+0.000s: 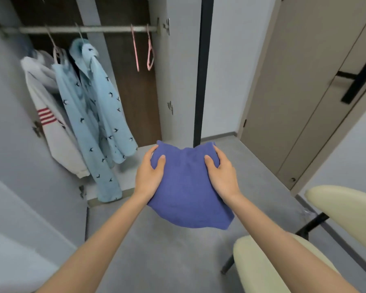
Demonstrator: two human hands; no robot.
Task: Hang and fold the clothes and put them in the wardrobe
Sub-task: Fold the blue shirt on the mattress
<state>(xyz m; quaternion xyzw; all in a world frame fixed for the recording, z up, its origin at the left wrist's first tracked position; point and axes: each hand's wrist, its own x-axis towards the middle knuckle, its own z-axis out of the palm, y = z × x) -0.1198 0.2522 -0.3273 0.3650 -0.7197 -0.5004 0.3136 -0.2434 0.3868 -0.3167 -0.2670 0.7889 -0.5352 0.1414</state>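
Before wardrobe [135,102]: left hand [149,173], right hand [222,173] grip folded blue cloth [186,191]; underside hidden.

Support 1: metal rail [82,29] running across the top of the open wardrobe [178,81]. Hung on it, left to right: 1 white jacket [51,115] with red stripes on the sleeve; light-blue bird-print garments [97,106], the left one on a pink hanger, pressed against the jacket; then, well apart to the right, 2 bare pink hangers [136,49], side by side.

Support 2: pale wardrobe base [148,149]. The blue hems hang low near its front edge; contact cannot be judged.

Support 3: grey floor [167,250]. A cream chair [262,267] stands on it at lower right, on dark legs.
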